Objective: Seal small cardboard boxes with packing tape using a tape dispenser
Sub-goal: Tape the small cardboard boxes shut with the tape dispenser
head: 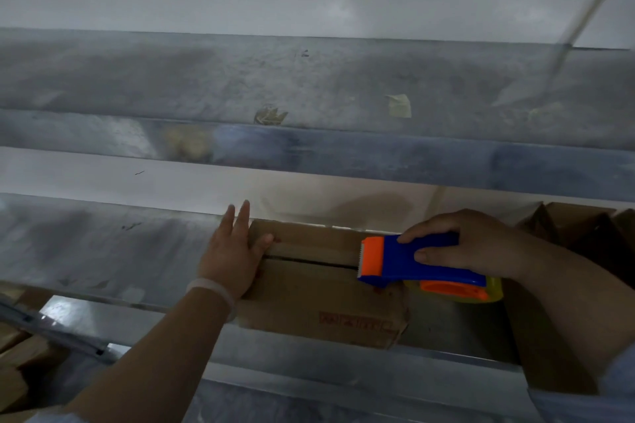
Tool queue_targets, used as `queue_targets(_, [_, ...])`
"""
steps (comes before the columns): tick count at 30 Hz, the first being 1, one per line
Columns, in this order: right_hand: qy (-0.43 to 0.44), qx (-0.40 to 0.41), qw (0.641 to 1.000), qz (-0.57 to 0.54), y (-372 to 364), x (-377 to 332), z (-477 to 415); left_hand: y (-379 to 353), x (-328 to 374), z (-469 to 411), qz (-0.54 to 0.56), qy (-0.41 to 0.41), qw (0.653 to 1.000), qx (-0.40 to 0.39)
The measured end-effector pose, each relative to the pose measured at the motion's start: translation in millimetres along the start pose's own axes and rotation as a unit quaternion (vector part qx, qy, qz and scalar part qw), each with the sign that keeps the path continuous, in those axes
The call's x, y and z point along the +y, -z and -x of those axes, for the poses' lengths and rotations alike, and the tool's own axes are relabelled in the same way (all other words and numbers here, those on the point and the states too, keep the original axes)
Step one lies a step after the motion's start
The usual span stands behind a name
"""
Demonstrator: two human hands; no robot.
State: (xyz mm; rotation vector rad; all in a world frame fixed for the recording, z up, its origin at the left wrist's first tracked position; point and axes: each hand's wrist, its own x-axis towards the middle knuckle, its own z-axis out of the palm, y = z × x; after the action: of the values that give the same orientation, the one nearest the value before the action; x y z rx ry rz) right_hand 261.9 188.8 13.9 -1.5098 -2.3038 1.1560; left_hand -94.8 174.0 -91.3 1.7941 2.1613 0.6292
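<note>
box: brown cardboard box (309,288) lying on the grey metal worktop (86,244), right of centre, close to the wall; top flaps down, dark seam (309,259) running left to right along the top, bare where it shows
box print: red stamp (357,319) on the near side, too blurred to read
left hand: left hand (230,257) flat against the box's left end, fingers straight and close together pointing away, thumb hooked over the top edge near the seam
wrist: pale band (213,288) round the left wrist
right hand: right hand (470,244) wrapped round the handle of the tape dispenser (412,264), fingers over the top, thumb on the near side
tape dispenser: blue body, orange toothed end facing left, sitting on the box top at the right end of the seam; handle sticks out past the box's right edge
tape roll: yellowish roll (494,288) on an orange hub, under the right wrist, partly hidden
tape on box: cannot tell, the dispenser covers that spot
other boxes: more brown boxes (577,223) at far right behind the right arm; more (20,354) at lower left below the worktop edge
back panel: dull metal panel behind, two old tape scraps (400,106) stuck on it
</note>
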Motion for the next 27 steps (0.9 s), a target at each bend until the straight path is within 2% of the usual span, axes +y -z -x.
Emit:
queue_targets(1, [0.001, -0.001, 1.0, 0.0, 0, 0, 0, 2, 4, 2, -0.057, -0.054, 0.995, 0.055])
queue_targets(2, [0.003, -0.002, 1.0, 0.001, 0, 0, 0, 5, 10, 4, -0.088, -0.116, 0.987, 0.071])
queue_targets(4, [0.003, -0.005, 1.0, 0.006, 0, 1, -1, 5, 23, 8, -0.112, -0.234, 0.966, -0.004])
queue_targets(6, [0.003, -0.004, 1.0, 0.005, 0, 1, -1, 0, 32, 10, -0.127, -0.285, 0.944, -0.104])
queue_targets(8, [0.001, -0.003, 1.0, -0.008, -1, 1, -1, -3, 33, 10, -0.114, -0.279, 0.945, -0.129])
queue_targets(12, [-0.004, -0.008, 1.0, -0.019, -1, 1, 2, -4, 31, 8, -0.083, -0.27, 0.953, -0.109])
queue_targets(21, [-0.016, -0.012, 1.0, -0.015, -1, 5, 6, -5, 30, 9, -0.086, -0.261, 0.954, -0.123])
queue_targets(27, [-0.023, -0.015, 0.999, -0.025, -5, 5, 5, 0, 22, 10, -0.181, -0.326, 0.912, -0.171])
